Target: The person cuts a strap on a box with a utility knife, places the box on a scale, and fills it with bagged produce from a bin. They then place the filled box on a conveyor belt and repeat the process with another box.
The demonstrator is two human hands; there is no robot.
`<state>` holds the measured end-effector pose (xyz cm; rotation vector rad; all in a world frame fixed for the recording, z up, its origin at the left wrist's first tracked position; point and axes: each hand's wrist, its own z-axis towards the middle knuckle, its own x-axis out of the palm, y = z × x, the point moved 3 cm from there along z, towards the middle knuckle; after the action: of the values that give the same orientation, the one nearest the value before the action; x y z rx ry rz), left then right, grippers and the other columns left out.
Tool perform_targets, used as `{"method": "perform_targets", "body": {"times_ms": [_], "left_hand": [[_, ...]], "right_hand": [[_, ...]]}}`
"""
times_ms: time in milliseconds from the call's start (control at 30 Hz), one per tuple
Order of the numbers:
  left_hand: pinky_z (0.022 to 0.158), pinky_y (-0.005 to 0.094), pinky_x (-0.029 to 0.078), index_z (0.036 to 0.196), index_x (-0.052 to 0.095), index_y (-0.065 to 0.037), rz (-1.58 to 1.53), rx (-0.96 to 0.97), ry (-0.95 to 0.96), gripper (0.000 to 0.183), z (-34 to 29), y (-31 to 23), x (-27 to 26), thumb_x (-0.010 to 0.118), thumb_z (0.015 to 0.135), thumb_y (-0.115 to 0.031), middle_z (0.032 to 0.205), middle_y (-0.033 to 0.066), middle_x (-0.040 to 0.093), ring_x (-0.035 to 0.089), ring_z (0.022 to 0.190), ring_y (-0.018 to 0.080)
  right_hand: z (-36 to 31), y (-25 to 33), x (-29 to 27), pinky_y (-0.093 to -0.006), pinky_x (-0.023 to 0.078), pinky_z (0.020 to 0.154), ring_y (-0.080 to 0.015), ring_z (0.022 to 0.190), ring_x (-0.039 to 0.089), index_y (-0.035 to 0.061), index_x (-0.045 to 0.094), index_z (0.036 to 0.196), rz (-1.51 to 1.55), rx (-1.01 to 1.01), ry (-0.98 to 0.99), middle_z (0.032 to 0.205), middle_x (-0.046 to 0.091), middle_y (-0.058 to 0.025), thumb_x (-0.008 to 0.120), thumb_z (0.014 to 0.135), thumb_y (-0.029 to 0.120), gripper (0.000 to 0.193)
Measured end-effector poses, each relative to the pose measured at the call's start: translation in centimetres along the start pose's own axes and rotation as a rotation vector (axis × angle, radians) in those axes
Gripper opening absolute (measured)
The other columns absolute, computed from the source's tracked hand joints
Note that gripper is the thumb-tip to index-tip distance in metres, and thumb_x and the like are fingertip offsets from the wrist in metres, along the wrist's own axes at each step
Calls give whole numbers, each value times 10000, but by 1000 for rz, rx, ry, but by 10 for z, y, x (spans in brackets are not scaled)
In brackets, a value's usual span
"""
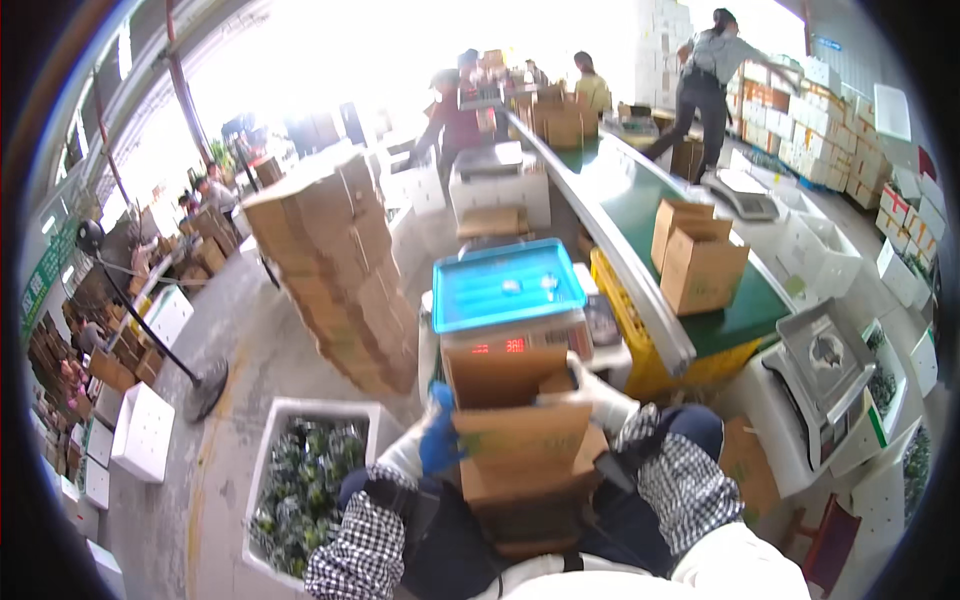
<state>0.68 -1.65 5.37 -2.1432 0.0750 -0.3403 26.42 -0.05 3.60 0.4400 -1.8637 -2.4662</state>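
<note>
An open cardboard box [522, 440] stands upright between my knees with its top flaps raised. On its left side is my left hand [438, 430] in a blue glove, fingers pressed along the cardboard. My right hand [592, 396], in a white glove, grips the upper right edge of the same box, with part of its fingers hidden by a flap. Just beyond the box, a blue tray [508, 286] sits on a weighing scale [565, 338] with a lit red display. Small pale spots show in the tray. The inside of the box is mostly hidden.
At my left is a white foam box [262, 470] of dark green wrapped produce. A tall stack of flattened cartons [335, 265] rises beyond it. A green conveyor belt [628, 195] carries open cartons [703, 262]. Another scale [825, 350] stands right. Several people work farther off.
</note>
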Motion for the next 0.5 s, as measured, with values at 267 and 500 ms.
{"method": "perform_targets", "body": {"times_ms": [267,500], "left_hand": [[539,456,435,993,524,-198,-76,0,-95,162,92,62,-51,470,887,-307,804,94,554,544,657,237],[809,437,501,1365,259,-225,-60,58,31,644,-11,0,7,638,845,-226,1226,77,472,511,1091,242]], "right_hand": [[35,-4,13,-229,425,621,-96,699,507,9,556,1070,395,442,-9,799,565,-46,568,838,477,523],[-3,10,11,-292,363,962,-149,1119,450,60,358,1344,271,204,185,1343,382,-70,634,821,210,610]]}}
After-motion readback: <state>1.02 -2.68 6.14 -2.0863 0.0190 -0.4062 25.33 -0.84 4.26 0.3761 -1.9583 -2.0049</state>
